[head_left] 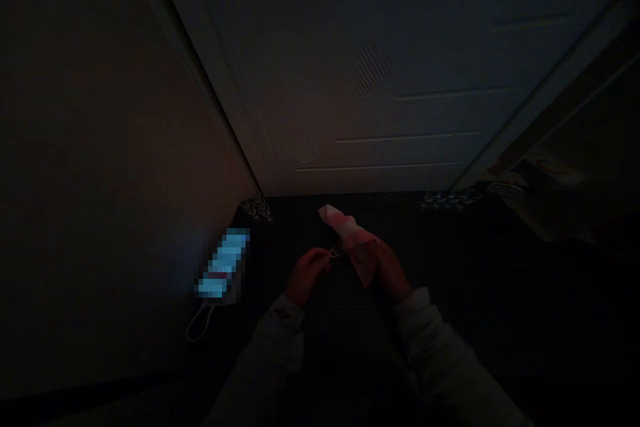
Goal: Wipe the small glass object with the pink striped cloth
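The scene is very dark. My right hand is closed on a pink and white packet, thin and crinkled, perhaps plastic or paper. Its fingers are mostly behind the packet. To the left of it, my left hand pinches a small metal ring at the packet's lower left edge. Whether the ring is inside the packet's opening or just beside it, I cannot tell. Both hands are above a dark tabletop.
A heap of metal rings lies at the back left, another ring pile at the back right. A lit phone, blurred, stands at the left beside a white cord loop. Behind the table rises a pale panel with hearts.
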{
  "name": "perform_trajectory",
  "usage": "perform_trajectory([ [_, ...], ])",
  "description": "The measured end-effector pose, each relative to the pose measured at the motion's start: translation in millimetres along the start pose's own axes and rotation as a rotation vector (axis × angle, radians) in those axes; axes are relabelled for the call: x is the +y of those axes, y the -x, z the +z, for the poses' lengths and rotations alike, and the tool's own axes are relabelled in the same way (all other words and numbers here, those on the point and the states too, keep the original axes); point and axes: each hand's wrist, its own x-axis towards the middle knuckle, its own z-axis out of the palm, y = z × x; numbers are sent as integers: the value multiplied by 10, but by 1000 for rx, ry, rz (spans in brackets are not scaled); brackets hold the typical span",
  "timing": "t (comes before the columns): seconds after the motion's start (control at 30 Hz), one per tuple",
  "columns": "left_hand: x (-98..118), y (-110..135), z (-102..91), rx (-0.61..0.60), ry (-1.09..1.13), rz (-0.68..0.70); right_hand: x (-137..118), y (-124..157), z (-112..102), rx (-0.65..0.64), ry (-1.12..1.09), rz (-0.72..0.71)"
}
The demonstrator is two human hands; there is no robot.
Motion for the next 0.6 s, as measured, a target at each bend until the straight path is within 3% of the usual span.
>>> perform_trajectory([
  [0.1,27,19,21,-17,-191,52,-12,53,69,-137,185,-130],
  [0.17,34,17,22,0,-218,63,-28,61,89,-154,257,-232],
  [0.4,19,5,17,38,-196,53,3,24,51,-73,245,-232],
  [0.6,40,7,19,2,-196,52,20,36,42,7,347,-268],
])
